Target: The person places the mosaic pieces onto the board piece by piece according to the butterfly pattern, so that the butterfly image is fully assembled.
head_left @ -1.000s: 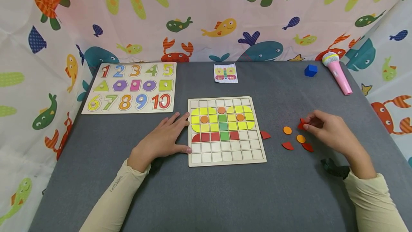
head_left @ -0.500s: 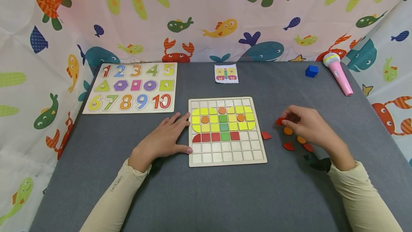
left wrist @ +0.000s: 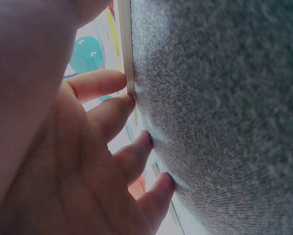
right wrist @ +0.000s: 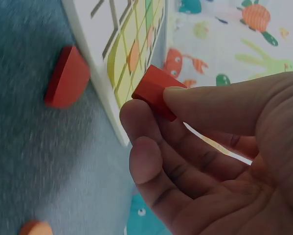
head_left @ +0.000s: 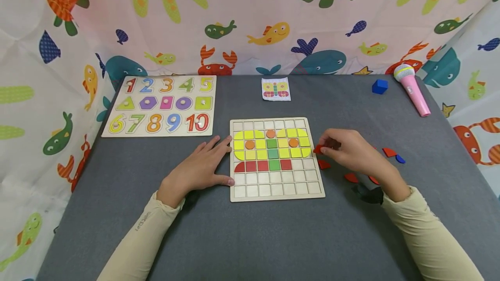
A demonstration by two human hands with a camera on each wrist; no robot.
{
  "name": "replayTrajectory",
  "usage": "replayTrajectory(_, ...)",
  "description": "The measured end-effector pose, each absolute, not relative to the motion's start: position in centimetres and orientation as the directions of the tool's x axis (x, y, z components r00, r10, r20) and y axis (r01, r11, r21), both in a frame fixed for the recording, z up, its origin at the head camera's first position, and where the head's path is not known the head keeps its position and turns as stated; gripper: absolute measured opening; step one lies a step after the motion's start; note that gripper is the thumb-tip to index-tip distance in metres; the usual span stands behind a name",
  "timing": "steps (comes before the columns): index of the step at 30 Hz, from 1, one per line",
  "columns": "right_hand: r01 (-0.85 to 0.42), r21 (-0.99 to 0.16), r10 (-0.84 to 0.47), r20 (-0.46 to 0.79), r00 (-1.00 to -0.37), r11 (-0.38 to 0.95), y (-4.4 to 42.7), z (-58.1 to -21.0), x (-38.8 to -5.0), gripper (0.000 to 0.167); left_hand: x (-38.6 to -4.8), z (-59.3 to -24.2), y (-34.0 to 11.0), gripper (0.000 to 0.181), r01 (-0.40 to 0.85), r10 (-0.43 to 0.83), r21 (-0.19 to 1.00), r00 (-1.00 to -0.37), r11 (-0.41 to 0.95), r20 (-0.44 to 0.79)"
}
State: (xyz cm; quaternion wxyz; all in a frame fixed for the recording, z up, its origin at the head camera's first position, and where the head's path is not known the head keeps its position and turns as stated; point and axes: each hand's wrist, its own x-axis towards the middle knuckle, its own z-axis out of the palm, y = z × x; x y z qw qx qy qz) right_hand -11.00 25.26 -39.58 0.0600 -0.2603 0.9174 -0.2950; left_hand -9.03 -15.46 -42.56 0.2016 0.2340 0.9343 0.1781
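Observation:
My right hand pinches a red tile between thumb and fingers at the right edge of the wooden grid board. The held tile looks square-edged in the right wrist view. Yellow, orange, green and red tiles fill part of the grid; its red row ends in a bare stretch at the right. Spread fingers of my left hand touch the board's left edge. Just under the right hand, a red quarter-round tile lies against the board.
More red tiles and a blue tile lie on the right. A number puzzle board stands back left, a pattern card behind the grid. A blue cube and pink microphone lie back right.
My right hand has carried the red tile leftward from the loose pieces to the board's right edge. It uncovers a red and a blue tile. The left hand stays put.

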Motion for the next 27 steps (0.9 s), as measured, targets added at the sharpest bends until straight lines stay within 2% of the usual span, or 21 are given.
replayTrajectory(12, -0.476, -0.635, -0.597, 0.029, -0.802, 0.608, 22.8, -40.5, -10.9, 0.014, -9.1, -42.6, -15.4, 0.097, 0.367, 0.508, 0.420, -0.809, 0.830, -0.297)
replayTrajectory(22, -0.518, -0.628, -0.656, 0.015, -0.754, 0.581, 21.1, -41.7, -11.0, 0.016, -9.0, -42.6, -15.4, 0.097, 0.364, 0.506, 0.421, -0.809, 0.831, -0.299)
replayTrajectory(27, -0.551, -0.604, -0.663, 0.051, -0.747, 0.575, 20.9, -41.9, -11.0, 0.017, -9.1, -42.6, -15.5, 0.097, 0.364, 0.505, 0.419, -0.809, 0.832, -0.300)
